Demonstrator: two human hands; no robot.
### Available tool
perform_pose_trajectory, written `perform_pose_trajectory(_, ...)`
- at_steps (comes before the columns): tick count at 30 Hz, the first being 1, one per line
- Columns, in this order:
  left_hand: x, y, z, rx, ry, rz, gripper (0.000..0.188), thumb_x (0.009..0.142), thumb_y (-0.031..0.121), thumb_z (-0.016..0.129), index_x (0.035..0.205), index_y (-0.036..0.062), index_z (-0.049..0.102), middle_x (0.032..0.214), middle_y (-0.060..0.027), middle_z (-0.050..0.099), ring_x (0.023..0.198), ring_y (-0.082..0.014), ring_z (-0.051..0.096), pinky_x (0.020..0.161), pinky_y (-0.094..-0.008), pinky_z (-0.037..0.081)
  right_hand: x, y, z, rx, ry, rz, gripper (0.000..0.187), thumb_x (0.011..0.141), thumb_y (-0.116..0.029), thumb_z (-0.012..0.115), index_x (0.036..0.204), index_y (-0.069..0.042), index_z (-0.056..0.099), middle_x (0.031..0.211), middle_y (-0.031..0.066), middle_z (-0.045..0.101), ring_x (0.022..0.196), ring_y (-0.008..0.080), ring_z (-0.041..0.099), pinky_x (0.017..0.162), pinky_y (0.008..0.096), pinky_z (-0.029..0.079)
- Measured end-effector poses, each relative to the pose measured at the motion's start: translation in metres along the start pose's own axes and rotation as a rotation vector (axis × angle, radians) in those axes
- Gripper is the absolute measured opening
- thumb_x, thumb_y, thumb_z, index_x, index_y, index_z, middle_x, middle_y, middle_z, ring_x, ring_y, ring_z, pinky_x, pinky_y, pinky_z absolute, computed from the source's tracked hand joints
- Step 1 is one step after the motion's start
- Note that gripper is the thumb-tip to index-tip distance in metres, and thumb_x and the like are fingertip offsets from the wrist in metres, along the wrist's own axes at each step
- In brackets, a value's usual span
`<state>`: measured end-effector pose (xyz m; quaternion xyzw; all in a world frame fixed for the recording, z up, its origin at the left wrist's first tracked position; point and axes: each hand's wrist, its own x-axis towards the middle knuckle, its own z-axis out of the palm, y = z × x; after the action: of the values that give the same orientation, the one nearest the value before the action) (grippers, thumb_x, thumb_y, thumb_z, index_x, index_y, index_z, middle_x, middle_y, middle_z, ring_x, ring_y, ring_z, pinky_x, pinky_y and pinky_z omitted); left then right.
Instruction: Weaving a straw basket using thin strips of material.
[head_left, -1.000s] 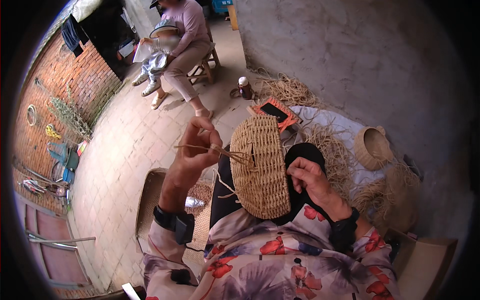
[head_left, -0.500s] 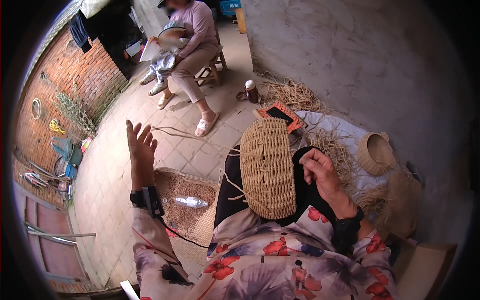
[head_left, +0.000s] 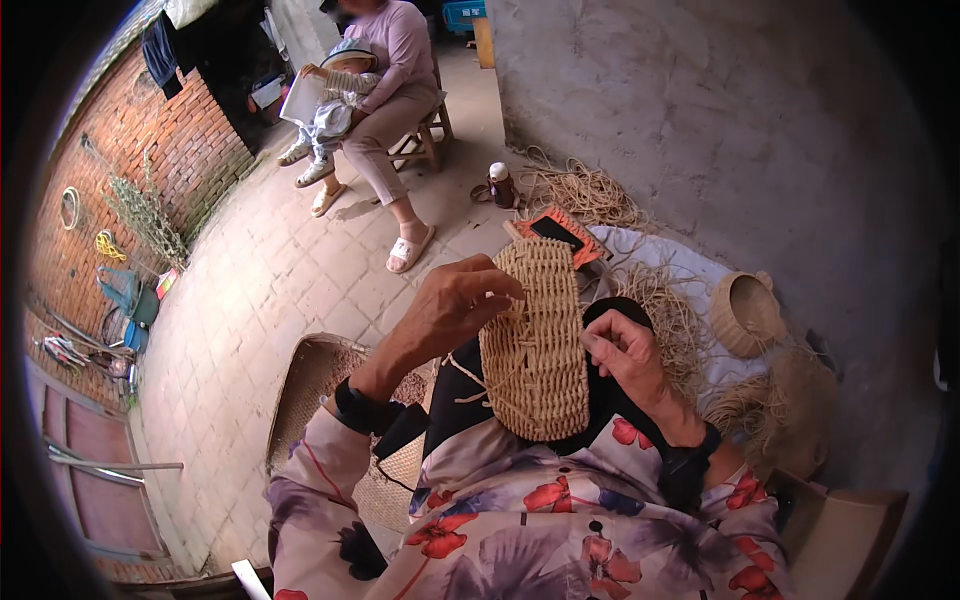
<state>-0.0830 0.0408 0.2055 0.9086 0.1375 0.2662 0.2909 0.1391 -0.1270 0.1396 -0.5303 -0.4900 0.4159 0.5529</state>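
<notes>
An oblong panel woven of straw-coloured cord [head_left: 545,350] lies on my lap over dark cloth, with loose cord ends [head_left: 470,385] at its left side. My left hand [head_left: 450,310] reaches over the panel's upper left part, fingers bent and closed near its surface. What those fingers hold, if anything, is too small to make out. Beside the panel's right edge is my right hand [head_left: 632,360], its thumb and fingers drawn together; whether something thin is between them I cannot tell.
Loose cord [head_left: 665,310] and a small round woven basket [head_left: 745,315] lie on a white cloth at the right. An orange box [head_left: 560,232] and a brown bottle [head_left: 502,185] stand ahead. Left of my lap is a large woven tray [head_left: 290,390]. A seated person [head_left: 400,70] holds a child.
My left hand has come in from far out on the left, where it was raised and spread, to the panel and has closed. My right hand has shifted slightly left and down.
</notes>
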Motion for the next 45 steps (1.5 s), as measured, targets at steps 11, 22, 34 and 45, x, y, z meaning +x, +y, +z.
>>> perform_pose_trajectory(11, 0.043, -0.001, -0.016, 0.202, -0.449, 0.202, 0.006, 0.084, 0.012, 0.069, 0.089, 0.0092, 0.069, 0.082, -0.0095, 0.067, 0.076, -0.0304, 0.068, 0.066, -0.0420, 0.052, -0.004, 0.003, -0.003, -0.006, 0.004, 0.049, 0.018, 0.098, -0.022, 0.066, 0.098, -0.004, 0.062, 0.077, -0.0029, 0.059, 0.064, 0.0033, 0.053, 0.058, 0.0197, 0.045)
perform_pose_trajectory(22, 0.051, -0.008, -0.008, 0.369, -0.592, 0.192, 0.007, 0.081, 0.014, 0.067, 0.085, 0.0075, 0.068, 0.072, -0.0117, 0.067, 0.069, -0.0338, 0.067, 0.061, -0.0453, 0.052, -0.008, 0.010, -0.007, 0.004, 0.026, 0.107, 0.013, 0.098, -0.015, 0.064, 0.097, -0.002, 0.063, 0.076, -0.0029, 0.059, 0.063, 0.0031, 0.052, 0.057, 0.0204, 0.044)
perform_pose_trajectory(34, 0.008, -0.045, -0.014, -0.556, -0.130, -0.355, 0.030, 0.082, 0.009, 0.060, 0.111, 0.0015, 0.062, 0.102, -0.0061, 0.064, 0.088, -0.0141, 0.065, 0.072, -0.0288, 0.056, 0.002, 0.008, -0.014, 0.037, 0.145, 0.061, 0.014, 0.098, -0.018, 0.064, 0.098, -0.004, 0.063, 0.077, -0.0020, 0.059, 0.063, 0.0035, 0.052, 0.057, 0.0192, 0.044)
perform_pose_trajectory(45, 0.010, -0.026, 0.014, -0.365, 0.238, -0.222, 0.010, 0.098, 0.015, 0.062, 0.100, 0.0057, 0.060, 0.083, -0.0034, 0.062, 0.071, -0.0137, 0.060, 0.063, -0.0278, 0.049, 0.018, -0.017, 0.008, -0.022, 0.093, -0.014, 0.012, 0.097, -0.015, 0.065, 0.097, -0.003, 0.062, 0.076, -0.0050, 0.057, 0.063, 0.0015, 0.049, 0.057, 0.0196, 0.042)
